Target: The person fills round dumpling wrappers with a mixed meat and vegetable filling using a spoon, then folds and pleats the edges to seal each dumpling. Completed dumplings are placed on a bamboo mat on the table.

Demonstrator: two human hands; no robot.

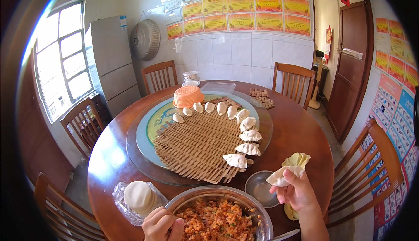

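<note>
My right hand (297, 193) is raised at the right, closed on a white folded dumpling (284, 176) with its thumb and fingers. My left hand (160, 226) is curled by the left rim of a metal bowl (267, 217); whether anything is inside its fingers is hidden. Orange-red minced filling (214, 221) with green bits fills the bowl. A stack of round dumpling wrappers (139, 196) sits on clear plastic left of it. Beyond, a woven mat (196, 140) carries a curved row of several dumplings (235, 160). A small metal dish (260, 187) stands beside the bowl.
Under the mat is a round turntable (146, 134) on the wooden table (301, 132). An orange basket (187, 96) stands at its far side. Pale green leaves (297, 160) lie near my right hand. Wooden chairs (294, 79) surround the table, with a grey refrigerator (112, 57) behind.
</note>
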